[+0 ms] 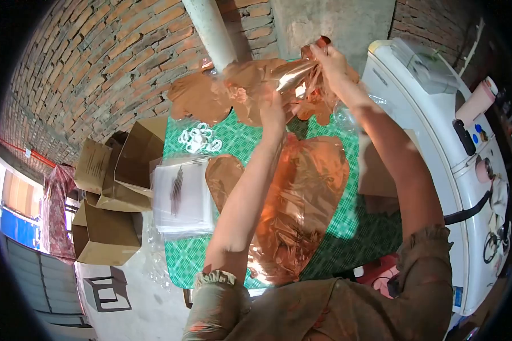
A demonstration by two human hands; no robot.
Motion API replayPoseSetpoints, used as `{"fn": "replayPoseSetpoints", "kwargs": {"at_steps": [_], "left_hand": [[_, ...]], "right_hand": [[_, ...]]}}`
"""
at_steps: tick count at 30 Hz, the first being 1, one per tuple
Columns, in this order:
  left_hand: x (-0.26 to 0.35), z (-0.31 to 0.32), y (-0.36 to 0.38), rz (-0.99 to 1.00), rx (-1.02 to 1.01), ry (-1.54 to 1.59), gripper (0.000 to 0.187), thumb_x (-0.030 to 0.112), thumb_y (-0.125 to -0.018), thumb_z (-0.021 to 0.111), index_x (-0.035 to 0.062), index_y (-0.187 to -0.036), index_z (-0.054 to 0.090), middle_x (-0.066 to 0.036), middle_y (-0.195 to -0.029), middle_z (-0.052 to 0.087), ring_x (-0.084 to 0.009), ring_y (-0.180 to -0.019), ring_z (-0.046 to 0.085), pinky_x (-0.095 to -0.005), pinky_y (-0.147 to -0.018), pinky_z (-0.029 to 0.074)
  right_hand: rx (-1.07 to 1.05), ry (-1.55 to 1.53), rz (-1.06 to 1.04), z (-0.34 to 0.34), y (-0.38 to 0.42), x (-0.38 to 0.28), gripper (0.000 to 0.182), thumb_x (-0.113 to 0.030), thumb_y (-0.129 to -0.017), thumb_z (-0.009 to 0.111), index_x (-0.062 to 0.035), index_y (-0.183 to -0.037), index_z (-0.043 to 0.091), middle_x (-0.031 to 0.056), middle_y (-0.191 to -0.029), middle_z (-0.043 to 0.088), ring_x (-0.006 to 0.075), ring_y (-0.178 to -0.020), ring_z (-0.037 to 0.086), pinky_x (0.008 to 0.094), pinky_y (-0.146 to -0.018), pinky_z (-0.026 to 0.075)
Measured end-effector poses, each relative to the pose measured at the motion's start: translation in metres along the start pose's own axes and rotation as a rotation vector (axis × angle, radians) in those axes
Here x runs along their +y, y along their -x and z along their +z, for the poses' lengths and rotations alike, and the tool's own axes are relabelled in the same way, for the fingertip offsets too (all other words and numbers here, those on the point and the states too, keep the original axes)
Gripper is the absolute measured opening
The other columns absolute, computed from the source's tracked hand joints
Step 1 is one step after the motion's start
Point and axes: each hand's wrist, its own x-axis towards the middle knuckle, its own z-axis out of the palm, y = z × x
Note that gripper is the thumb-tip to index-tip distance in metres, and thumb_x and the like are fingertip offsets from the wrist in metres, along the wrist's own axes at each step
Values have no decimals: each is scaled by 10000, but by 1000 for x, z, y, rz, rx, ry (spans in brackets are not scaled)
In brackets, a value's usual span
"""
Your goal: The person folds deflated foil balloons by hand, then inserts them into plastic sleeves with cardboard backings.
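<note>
At the far end of the table, my right hand [331, 61] pinches the upper edge of a shiny copper-coloured foil balloon [293, 77], flat and creased. My left hand [274, 109] grips the lower part of the same foil, its fingers slightly blurred. Beside it on the left lies more flat copper foil [199, 98]. Nearer to me, under and right of my left forearm, spreads another large copper foil balloon [307, 193], wrinkled and flat. Several white ribbon coils [200, 138] lie left of my left hand.
A stack of clear plastic bags [182, 196] lies on the left of the green patterned table [347, 227]. Open cardboard boxes [108, 230] stand further left. On the right is a white appliance [421, 125] with items on it. A brick wall [119, 62] and pale pipe [211, 31] are behind.
</note>
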Motion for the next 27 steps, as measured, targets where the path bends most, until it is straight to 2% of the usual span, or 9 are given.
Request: {"fn": "replayPoseSetpoints", "kwargs": {"at_steps": [2, 5, 9, 12, 15, 16, 21, 24, 27], "left_hand": [[-21, -5, -11, -146, -9, 47, 385, 244, -1108, 460, -68, -1331, 489, -224, -1250, 643, -315, -988, 718, -441, -953, 602], [-43, 5, -8, -121, 35, 43, 396, 272, -1088, 507, -78, -1272, 511, -223, -1170, 670, -313, -947, 727, -411, -961, 596], [-76, -3, -20, -117, 104, 103, 340, 208, -1032, 610, -110, -1130, 542, -234, -1044, 671, -340, -916, 740, -418, -810, 649], [-82, -5, -26, -163, 204, 162, 307, 160, -1028, 605, -116, -1133, 520, -255, -1059, 658, -378, -923, 738, -432, -780, 664], [-87, -1, -30, -208, 271, 199, 306, 133, -1043, 563, -124, -1180, 469, -284, -1121, 626, -417, -945, 728, -461, -800, 667], [-88, 0, -30, -218, 289, 208, 309, 126, -1049, 545, -127, -1197, 449, -296, -1147, 613, -429, -953, 724, -472, -811, 667], [-98, 2, -33, -208, 256, 261, 298, 107, -1066, 469, -149, -1214, 431, -317, -1209, 571, -439, -987, 708, -486, -834, 657], [-102, 2, -40, -251, 188, 287, 301, 121, -1078, 437, -134, -1237, 419, -307, -1238, 559, -449, -1066, 682, -500, -896, 634], [-102, 6, -42, -324, 23, 217, 315, 143, -1081, 426, -120, -1253, 445, -281, -1219, 575, -431, -1133, 651, -515, -936, 608]], "right_hand": [[-41, 4, -55, -4, -32, 15, 399, -364, -899, 770, 2, -819, 635, 53, -729, 595, 155, -655, 563, 360, -635, 466], [-92, 109, -43, -8, -39, -16, 389, -370, -898, 731, -1, -800, 657, 102, -708, 617, 203, -676, 623, 365, -651, 499], [4, 343, -254, -12, -69, -18, 339, -391, -962, 674, -65, -872, 689, -4, -695, 616, 112, -623, 541, 320, -608, 445], [92, 385, -332, -18, -110, -24, 394, -444, -896, 659, -60, -928, 741, 115, -755, 722, 258, -737, 693, 366, -714, 531], [91, 263, -191, -26, -113, -83, 139, -100, -992, 563, -28, -1033, 675, 106, -892, 705, 243, -855, 698, 378, -728, 557], [-4, 47, -280, -30, -131, -81, 209, -197, -1040, 567, -20, -1039, 678, 56, -895, 688, 142, -841, 655, 310, -711, 535], [51, 146, -706, -60, -173, -105, 236, -249, -1043, 581, -42, -1082, 688, 32, -948, 692, 115, -900, 626, 312, -790, 517], [59, 88, -588, -63, -175, -126, 239, -249, -1040, 587, -39, -1103, 681, 31, -962, 689, 127, -917, 619, 316, -826, 508], [17, 355, -568, -62, -157, -116, 214, -223, -1022, 590, -44, -1105, 672, 43, -972, 689, 134, -900, 611, 315, -804, 500]]}}
